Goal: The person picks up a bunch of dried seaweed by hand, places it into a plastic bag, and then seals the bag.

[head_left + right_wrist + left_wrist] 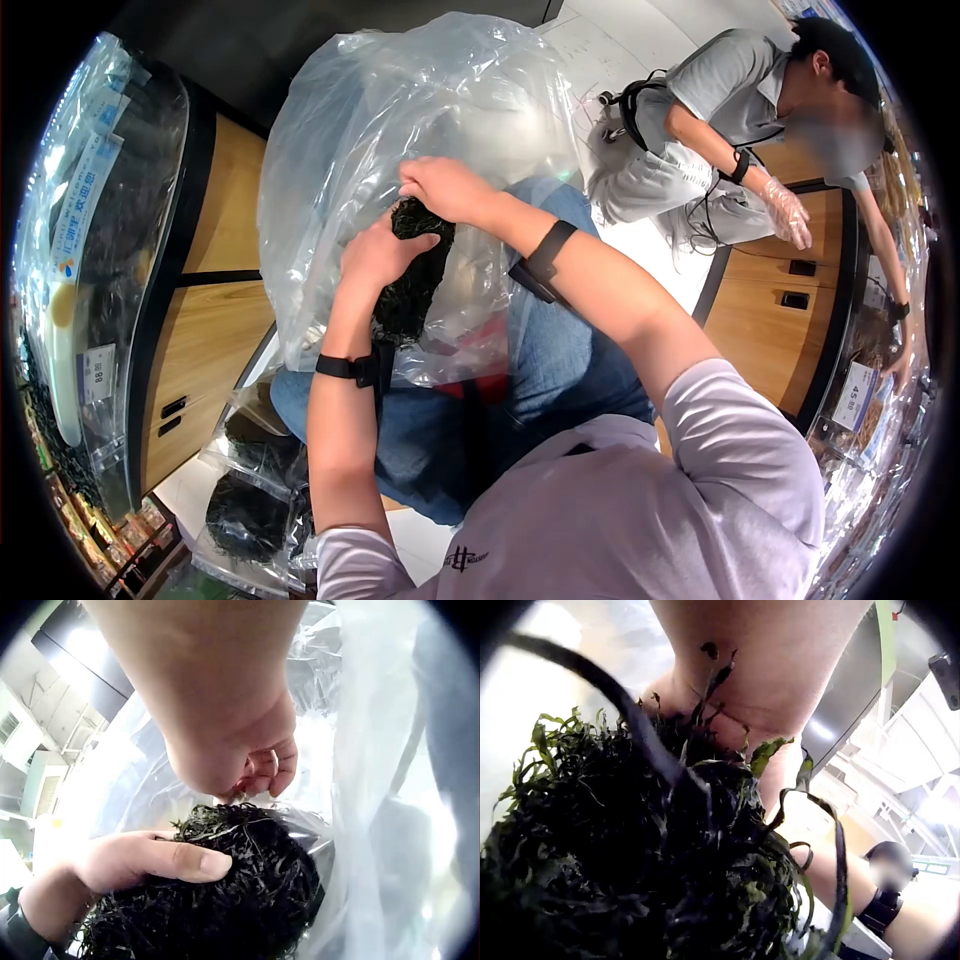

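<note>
A dark, shaggy bundle of dried seaweed [421, 265] is tilted upright over a big clear plastic bag [330, 190]. My left hand [375, 258] grips its side, the thumb lying across the strands. In the right wrist view that thumb rests on the face of the dried seaweed [240, 892]. Curled fingers of my right hand [447, 188] grip the bundle's top end, close by the left fingers. The right wrist view has the right hand [232, 754] directly above the strands, its thumb hidden. Loose dark strips stick out of the seaweed [645, 847] in the left wrist view.
Clear packs of dark seaweed [245, 515] lie on the floor at lower left. Wooden cabinets [220, 370] with display cases flank both sides. A crouching person [720, 120] at right wears a clear glove; another arm [885, 245] reaches into the right-hand case.
</note>
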Tool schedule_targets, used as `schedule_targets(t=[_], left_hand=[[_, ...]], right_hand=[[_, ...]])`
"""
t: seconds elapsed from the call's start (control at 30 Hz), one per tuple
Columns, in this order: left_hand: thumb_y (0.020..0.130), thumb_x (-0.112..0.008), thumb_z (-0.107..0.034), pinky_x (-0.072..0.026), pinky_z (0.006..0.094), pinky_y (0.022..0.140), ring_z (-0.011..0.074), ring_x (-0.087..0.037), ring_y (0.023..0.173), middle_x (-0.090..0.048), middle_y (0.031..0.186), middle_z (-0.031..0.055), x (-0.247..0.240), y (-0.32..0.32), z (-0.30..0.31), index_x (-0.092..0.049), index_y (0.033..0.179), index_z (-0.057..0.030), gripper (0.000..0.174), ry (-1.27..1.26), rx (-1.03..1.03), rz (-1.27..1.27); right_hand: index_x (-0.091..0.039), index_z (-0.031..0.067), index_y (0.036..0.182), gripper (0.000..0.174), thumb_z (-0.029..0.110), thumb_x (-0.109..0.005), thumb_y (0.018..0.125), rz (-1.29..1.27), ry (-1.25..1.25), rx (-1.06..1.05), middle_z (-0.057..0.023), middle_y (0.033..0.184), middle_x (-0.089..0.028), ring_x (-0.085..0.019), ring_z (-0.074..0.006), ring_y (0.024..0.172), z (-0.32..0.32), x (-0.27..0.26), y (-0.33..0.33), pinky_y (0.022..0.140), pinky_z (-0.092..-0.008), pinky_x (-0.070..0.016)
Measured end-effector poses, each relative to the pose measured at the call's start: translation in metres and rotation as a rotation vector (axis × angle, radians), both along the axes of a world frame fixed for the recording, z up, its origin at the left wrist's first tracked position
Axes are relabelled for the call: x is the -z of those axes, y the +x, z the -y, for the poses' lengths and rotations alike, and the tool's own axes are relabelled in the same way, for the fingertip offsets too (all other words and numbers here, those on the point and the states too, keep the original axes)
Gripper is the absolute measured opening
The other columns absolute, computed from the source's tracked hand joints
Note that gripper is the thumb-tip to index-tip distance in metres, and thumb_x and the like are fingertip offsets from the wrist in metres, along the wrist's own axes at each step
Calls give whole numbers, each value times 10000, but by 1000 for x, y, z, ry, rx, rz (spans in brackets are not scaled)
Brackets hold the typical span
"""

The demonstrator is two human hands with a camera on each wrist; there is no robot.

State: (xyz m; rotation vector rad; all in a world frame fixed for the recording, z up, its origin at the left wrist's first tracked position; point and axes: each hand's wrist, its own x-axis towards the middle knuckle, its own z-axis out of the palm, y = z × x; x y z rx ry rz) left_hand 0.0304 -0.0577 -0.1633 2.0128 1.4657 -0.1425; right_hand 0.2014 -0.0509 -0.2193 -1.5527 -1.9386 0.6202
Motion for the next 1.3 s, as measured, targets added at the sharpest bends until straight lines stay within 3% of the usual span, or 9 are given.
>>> schedule_targets(t=[0.1,0.2,0.33,0.77,0.87,0.97,1.1,1.23,1.3], left_hand=[[776,-702,-509,-490,391,871,290,-672,1017,-716,1073,125,15,-4,-12,-659,1191,-128,566,-64,2,44],[861,-667,-364,-461,326,899,184,-630,1010,-693,1115,92,35,-13,-25,-646,1185,-25,470,-273,-51,368],[872,-663,-400,-447,328,925,187,-599,1069,-662,1191,117,85,-17,-31,-624,1214,36,555,-203,-152,546],[757,-782,-214,-490,305,817,166,-641,930,-691,1024,87,34,-11,14,-674,1086,-1,406,-536,-249,673],[751,-777,-228,-498,311,788,179,-656,898,-703,961,94,26,-6,24,-686,1042,23,396,-492,-363,702],[766,-761,-250,-498,328,787,185,-667,909,-716,942,98,53,-3,20,-692,1029,38,396,-185,-447,650],[830,-689,-359,-494,400,834,304,-682,955,-716,975,170,91,2,10,-677,1064,20,445,166,-484,283],[898,-580,-362,-481,468,884,406,-625,1044,-665,1096,235,63,20,27,-623,1138,0,437,315,-192,147],[914,-548,-327,-477,489,880,422,-614,1040,-649,1100,258,64,27,31,-609,1160,-20,398,293,-82,172]], right_hand=[[-559,67,910,185,249,-570,940,5,67,-29,-158,889,-621,-617,-394,846,7,-8,-1,726,-500,-480],[-554,60,924,191,250,-561,942,217,30,-39,-163,913,-635,-629,-406,842,23,-15,-11,715,-494,-491],[-543,41,954,209,250,-547,949,205,26,-136,-180,932,-642,-638,-418,839,22,-13,-17,724,-502,-506],[-543,32,974,171,198,-532,935,37,59,38,-204,915,-635,-620,-432,869,35,15,-8,747,-509,-503],[-546,29,970,175,199,-534,932,77,12,11,-209,896,-643,-628,-430,855,36,7,-9,739,-511,-506],[-539,19,950,187,205,-526,935,144,-78,-143,-216,844,-651,-634,-441,806,43,-11,-14,713,-521,-507],[-543,14,941,207,218,-517,923,93,-29,-80,-221,790,-661,-643,-445,738,42,2,-20,678,-536,-506],[-574,21,1008,243,236,-507,917,1,-122,10,-229,816,-669,-650,-435,772,38,-5,-22,701,-525,-511],[-596,-4,1036,266,213,-513,907,206,-152,-11,-216,861,-701,-691,-383,807,32,-9,-28,714,-473,-546]])
